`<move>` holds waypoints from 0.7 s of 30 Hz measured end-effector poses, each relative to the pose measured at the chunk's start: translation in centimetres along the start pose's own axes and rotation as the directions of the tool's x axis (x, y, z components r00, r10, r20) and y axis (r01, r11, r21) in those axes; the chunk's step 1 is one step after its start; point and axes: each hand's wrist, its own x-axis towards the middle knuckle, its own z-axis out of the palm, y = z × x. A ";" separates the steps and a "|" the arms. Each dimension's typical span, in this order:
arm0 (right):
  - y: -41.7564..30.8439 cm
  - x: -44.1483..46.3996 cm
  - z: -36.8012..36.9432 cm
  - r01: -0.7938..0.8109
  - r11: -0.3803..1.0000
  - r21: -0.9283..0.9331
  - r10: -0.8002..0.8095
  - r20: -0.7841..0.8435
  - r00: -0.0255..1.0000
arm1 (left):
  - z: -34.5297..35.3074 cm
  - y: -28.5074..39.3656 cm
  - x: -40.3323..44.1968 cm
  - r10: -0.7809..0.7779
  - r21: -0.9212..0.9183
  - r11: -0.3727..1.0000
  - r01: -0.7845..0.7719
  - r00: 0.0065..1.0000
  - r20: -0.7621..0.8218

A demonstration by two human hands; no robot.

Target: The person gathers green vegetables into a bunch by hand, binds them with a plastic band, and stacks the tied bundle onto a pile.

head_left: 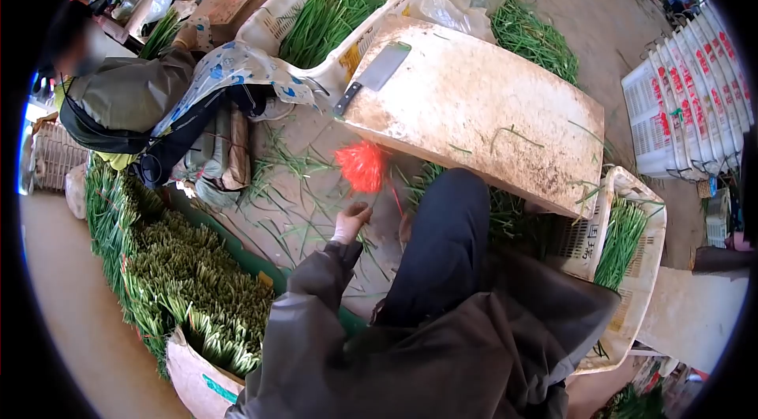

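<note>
My left hand (353, 222) is held low over the littered floor, left of my raised knee. Its fingers are curled closed, and what they hold, if anything, cannot be made out. Just above it lies a fluffy ball of red plastic twine (361, 166). A strand runs from the ball down beside my knee. There, what looks like a small part of my right hand (406, 227) shows at the knee's edge. The knee hides the rest, so its fingers cannot be read. A cleaver (374, 78) with a black handle lies on the dirty white board (482, 103).
Bundled green stalks (197, 277) are stacked at left. White crates (620, 304) hold greens at right and at the back. Loose stalks (292, 182) litter the floor. A co-worker (134, 95) sits at upper left. Stacked white crates (687, 95) stand at far right.
</note>
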 end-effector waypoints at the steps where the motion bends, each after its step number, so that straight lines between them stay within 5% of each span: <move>1: 0.0 0.0 0.0 0.001 1.000 -0.001 -0.001 0.003 1.000 | 0.3 0.3 0.2 -0.013 0.001 1.000 0.013 1.000 0.013; 4: 0.0 0.2 -0.1 0.008 1.000 -0.005 -0.008 0.002 1.000 | 1.8 0.7 0.8 -0.005 0.009 1.000 0.004 0.999 0.039; 8: -0.2 0.2 -0.4 0.012 1.000 -0.012 -0.012 0.012 1.000 | 5.2 2.1 0.7 0.266 0.164 0.957 -0.241 0.951 -0.156; 15: -0.7 0.2 0.0 0.025 1.000 -0.004 -0.025 0.020 0.999 | 7.5 5.1 2.1 0.411 0.702 0.708 -0.081 0.855 -0.316; 21: -1.6 0.4 0.9 0.042 0.999 0.009 -0.042 0.030 0.999 | 6.5 5.1 2.5 0.422 0.686 0.712 -0.149 0.872 -0.249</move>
